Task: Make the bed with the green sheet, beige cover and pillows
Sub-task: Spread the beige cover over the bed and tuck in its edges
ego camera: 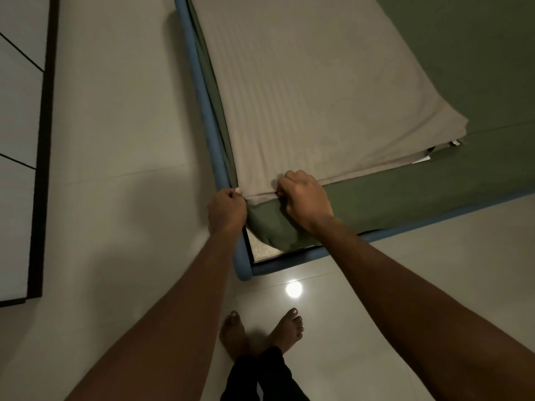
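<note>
Ahead of both hands: bed point(241, 261) under green sheet point(463, 68); on it, folded beige cover point(304, 91), likely soft, light, limp; best taken at near corner hem; clamped there by left hand point(227, 209) and right hand point(305, 199), slightly apart.

My left hand point(227, 211) and right hand point(305, 199) both pinch the near edge of the folded beige cover point(304, 96) at the bed's corner, fingers curled over the hem. The cover lies on the green sheet point(463, 68), whose corner hangs loose and bunched between my wrists. The blue bed frame point(202, 111) borders it. My bare feet point(234, 331) stand on the glossy floor point(115, 140).
</note>
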